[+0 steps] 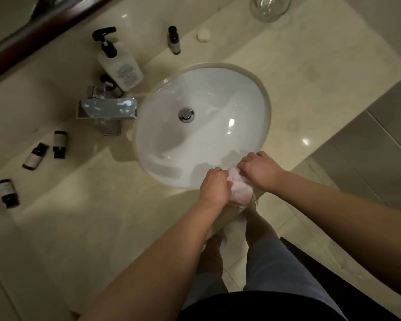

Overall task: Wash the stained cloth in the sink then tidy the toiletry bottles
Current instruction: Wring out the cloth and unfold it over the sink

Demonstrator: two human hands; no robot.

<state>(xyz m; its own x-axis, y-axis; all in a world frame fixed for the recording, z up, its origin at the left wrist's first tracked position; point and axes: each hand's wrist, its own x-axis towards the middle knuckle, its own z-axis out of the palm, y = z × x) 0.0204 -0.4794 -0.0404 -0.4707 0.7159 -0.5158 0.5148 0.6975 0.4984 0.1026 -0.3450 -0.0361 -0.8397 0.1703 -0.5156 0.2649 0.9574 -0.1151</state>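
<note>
A bunched pale pink cloth is squeezed between my left hand and my right hand, both closed on it at the near rim of the white oval sink. Most of the cloth is hidden by my fingers. Three small dark toiletry bottles lie tipped over on the counter at the left. A fourth small bottle stands upright behind the sink. A large white pump bottle stands next to the tap.
The chrome tap juts toward the basin from the left. The drain plug sits mid-basin. A round soap and a glass bowl are at the back of the beige counter. A mirror frame runs along the top left.
</note>
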